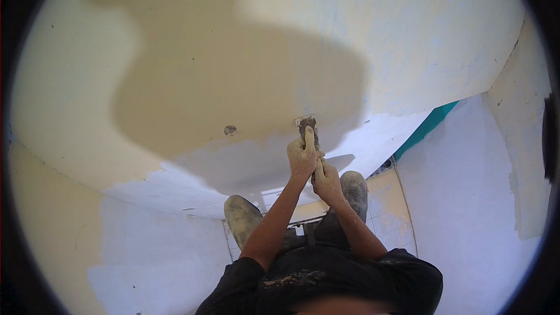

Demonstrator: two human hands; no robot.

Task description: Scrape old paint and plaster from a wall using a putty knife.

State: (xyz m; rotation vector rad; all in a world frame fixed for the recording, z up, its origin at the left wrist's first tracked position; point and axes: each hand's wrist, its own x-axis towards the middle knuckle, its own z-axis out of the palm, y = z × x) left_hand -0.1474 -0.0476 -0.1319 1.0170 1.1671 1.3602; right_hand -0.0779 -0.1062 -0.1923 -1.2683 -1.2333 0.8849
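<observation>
Both my hands are on a scraper [307,126] with a dark, dusty body. Its flat front edge lies against the yellowish wall [245,74] in front of me. My left hand [302,155] grips it nearer the blade, the thumb laid along the top. Behind it, closer to my body, my right hand [327,180] closes around the handle's lower part. Pale dust coats the fingers of both hands. Just below the blade, the yellowish surface gives way along a ragged border to a whitish area [249,159].
A chipped hole [230,130] marks the wall left of the scraper. Side walls stand at left [162,245] and right [455,183], partly whitish. A green patch [424,131] shows at lower right. My dusty legs [243,218] are spread below, above a tiled surface [389,214].
</observation>
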